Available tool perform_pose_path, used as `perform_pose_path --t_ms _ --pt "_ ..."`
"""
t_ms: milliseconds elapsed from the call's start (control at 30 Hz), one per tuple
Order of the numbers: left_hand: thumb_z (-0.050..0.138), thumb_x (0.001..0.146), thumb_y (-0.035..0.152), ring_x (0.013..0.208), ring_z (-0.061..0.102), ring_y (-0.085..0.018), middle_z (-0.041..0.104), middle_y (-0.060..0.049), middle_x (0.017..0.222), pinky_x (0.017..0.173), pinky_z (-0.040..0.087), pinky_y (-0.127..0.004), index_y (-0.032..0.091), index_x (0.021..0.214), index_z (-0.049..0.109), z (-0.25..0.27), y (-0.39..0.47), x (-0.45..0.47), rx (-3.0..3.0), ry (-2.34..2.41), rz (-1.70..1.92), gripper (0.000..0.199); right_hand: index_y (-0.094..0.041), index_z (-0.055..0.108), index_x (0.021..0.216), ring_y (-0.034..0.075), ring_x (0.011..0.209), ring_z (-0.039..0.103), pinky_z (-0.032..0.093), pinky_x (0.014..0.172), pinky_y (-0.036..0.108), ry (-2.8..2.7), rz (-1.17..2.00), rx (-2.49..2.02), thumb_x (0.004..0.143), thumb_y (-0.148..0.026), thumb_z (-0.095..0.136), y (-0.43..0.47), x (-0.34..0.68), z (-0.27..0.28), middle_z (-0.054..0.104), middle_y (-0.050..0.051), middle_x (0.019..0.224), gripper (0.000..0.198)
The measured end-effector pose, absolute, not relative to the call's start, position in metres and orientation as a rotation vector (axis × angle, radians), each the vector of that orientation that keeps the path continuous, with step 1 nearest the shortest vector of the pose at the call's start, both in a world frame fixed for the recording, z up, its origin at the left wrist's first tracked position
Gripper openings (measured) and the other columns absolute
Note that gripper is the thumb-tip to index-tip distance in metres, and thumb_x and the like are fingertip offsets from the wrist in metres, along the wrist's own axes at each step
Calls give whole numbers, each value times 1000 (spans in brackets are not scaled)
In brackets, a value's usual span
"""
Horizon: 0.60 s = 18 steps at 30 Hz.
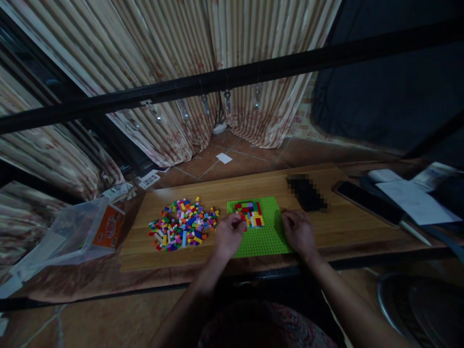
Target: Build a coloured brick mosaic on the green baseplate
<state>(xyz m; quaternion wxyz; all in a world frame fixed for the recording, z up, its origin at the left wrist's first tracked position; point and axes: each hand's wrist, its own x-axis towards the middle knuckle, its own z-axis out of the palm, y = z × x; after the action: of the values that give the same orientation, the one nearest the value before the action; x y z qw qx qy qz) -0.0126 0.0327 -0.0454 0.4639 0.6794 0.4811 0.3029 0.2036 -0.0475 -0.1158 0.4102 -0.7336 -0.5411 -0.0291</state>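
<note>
A green studded baseplate (268, 241) lies on the wooden board, carrying a patch of toy building bricks (255, 215) in red, yellow, white and other colours. My left hand (229, 235) is at the left side of this patch, its thumb and fingers pinched together by a red brick. Whatever is between those fingertips is too small to make out. At the right edge of the baseplate rests my right hand (300, 233), fingers curled in; their inner side is hidden. Left of my left hand spreads a pile of loose bricks (184, 224) in many colours.
The wooden board (348, 227) lies on a low table. A clear plastic box (78, 232) with an orange label stands left. A blurred-out black object (308, 193) lies beyond my right hand. Further right are a dark phone (368, 201) and papers (416, 198). A dark bar (203, 83) crosses ahead.
</note>
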Motion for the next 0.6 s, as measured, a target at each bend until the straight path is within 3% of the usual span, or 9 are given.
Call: perform_pose_path --t_ms 600 --pt "66 75 20 71 66 -15 72 -3 74 64 46 -25 18 75 68 -50 45 50 1885 1413 487 3 -21 65 82 24 90 57 45 84 38 -1347 -51 -1863 92 -32 43 -47 201 -112 68 10 92 27"
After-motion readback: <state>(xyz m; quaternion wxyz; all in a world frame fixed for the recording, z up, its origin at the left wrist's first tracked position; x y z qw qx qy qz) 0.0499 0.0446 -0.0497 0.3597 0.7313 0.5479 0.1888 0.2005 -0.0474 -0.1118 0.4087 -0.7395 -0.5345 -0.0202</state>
